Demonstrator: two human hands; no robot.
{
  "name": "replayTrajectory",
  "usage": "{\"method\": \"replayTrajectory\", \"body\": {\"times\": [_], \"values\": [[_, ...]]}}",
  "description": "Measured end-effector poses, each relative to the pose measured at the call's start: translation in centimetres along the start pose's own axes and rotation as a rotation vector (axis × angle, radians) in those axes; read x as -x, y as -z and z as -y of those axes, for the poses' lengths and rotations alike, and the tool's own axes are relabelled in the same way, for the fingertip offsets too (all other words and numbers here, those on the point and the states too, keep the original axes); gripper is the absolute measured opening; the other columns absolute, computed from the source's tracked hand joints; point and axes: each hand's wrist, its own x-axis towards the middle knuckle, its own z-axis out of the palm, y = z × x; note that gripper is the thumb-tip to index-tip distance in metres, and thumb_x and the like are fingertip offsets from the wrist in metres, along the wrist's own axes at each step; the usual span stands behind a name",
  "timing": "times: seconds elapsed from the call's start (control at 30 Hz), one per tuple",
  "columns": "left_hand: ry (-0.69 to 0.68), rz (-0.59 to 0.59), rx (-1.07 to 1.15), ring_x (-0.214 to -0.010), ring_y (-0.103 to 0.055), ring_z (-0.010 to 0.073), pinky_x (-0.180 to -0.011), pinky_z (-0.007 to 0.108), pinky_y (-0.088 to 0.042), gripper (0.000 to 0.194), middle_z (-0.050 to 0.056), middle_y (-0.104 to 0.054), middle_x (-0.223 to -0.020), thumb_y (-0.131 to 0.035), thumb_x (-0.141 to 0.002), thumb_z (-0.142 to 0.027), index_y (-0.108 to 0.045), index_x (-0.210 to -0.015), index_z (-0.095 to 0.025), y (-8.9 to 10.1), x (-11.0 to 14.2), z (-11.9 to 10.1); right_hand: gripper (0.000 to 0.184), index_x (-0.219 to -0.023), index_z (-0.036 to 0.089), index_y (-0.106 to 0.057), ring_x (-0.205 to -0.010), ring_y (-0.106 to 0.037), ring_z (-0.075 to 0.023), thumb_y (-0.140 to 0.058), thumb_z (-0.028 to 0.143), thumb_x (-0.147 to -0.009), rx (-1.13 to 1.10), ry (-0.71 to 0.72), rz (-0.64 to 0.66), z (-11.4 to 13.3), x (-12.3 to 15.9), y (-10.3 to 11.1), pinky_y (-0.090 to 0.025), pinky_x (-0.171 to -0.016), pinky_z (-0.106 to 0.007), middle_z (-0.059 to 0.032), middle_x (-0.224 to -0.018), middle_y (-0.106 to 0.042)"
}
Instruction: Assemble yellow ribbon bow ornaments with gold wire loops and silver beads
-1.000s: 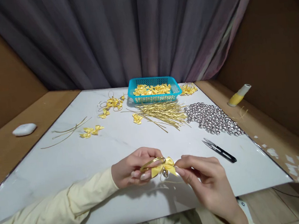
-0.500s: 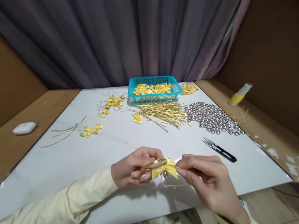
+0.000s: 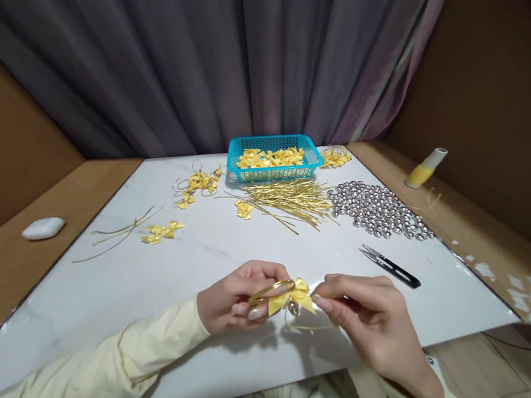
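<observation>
Near the front of the table, my left hand (image 3: pixel 247 293) is closed around a looped gold cord (image 3: pixel 271 291), its fingers partly behind the loop. A yellow ribbon bow (image 3: pixel 302 294) sits at the right end of that loop, with a small silver bell (image 3: pixel 293 308) hanging at its middle. From the right, my right hand (image 3: pixel 369 315) pinches thumb and forefinger together at the bow's edge. What exactly lies between those fingertips is too small to tell; a thin pale thread (image 3: pixel 316 328) curves below the bow toward that hand.
Thread snips (image 3: pixel 391 266) lie to the right, below a pile of silver bells (image 3: pixel 376 208). Gold cords (image 3: pixel 292 199) are heaped before a blue basket (image 3: pixel 276 173) of yellow bows. Loose bows (image 3: pixel 161 232) and finished pieces (image 3: pixel 201 182) lie left. A thread spool (image 3: pixel 427 168) stands at right.
The bow and bell have shifted very slightly to the left. Both hands stay almost where they were.
</observation>
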Motion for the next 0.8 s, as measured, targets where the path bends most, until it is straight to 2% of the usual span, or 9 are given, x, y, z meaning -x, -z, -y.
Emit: {"method": "replayTrajectory", "body": {"times": [0.8], "values": [[0.010, -0.013, -0.054, -0.028, -0.016, -0.0009, -0.024, 0.011, -0.015, 0.028, -0.003, -0.048, -0.045, -0.065, -0.070, -0.036, -0.056, -0.077, -0.010, 0.17, -0.10, 0.12, 0.016, -0.067, 0.015, -0.058, -0.048, -0.043, -0.0099, -0.051, 0.010, -0.079, 0.006, 0.035, 0.017, 0.09, -0.11, 0.26, -0.031, -0.044, -0.022, -0.0006, -0.054, -0.052]]}}
